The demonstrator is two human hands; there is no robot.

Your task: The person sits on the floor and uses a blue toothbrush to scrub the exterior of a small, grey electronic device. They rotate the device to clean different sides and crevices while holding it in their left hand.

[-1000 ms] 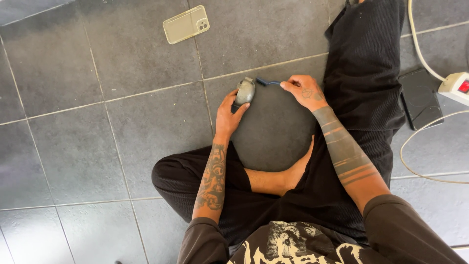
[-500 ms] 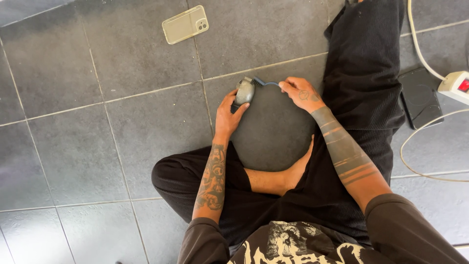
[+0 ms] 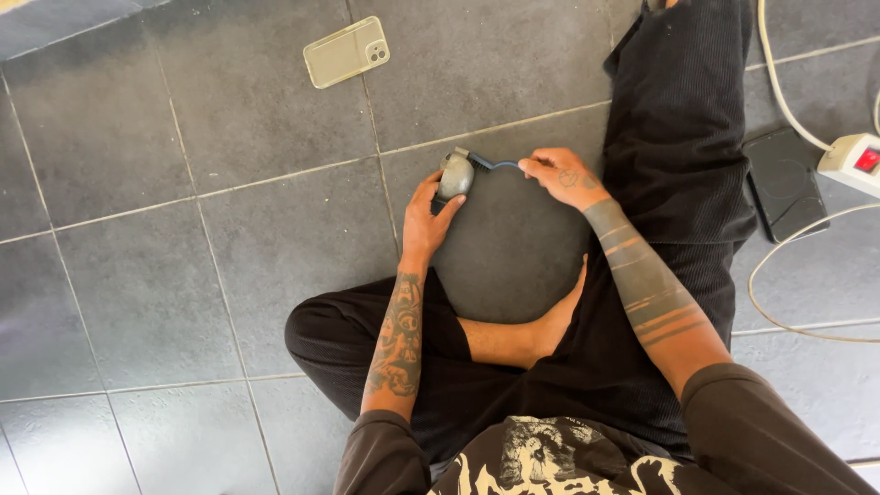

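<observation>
I sit cross-legged on a grey tiled floor (image 3: 229, 247). My left hand (image 3: 424, 216) grips a small grey hair clipper (image 3: 455, 175), held upright just above the floor. My right hand (image 3: 563, 176) pinches the blue handle of a small cleaning brush (image 3: 495, 164). The brush's head rests against the top of the clipper at the blade end. Both forearms are tattooed and reach forward over my folded legs.
A phone in a clear case (image 3: 346, 51) lies face down on the floor at the far left. A dark flat device (image 3: 785, 181) lies to the right beside my outstretched leg. A white power strip (image 3: 852, 159) with white cables (image 3: 779, 92) sits at the right edge.
My right hand with the brush has shifted slightly left toward the clipper, then back. The left hand and clipper have stayed in place.
</observation>
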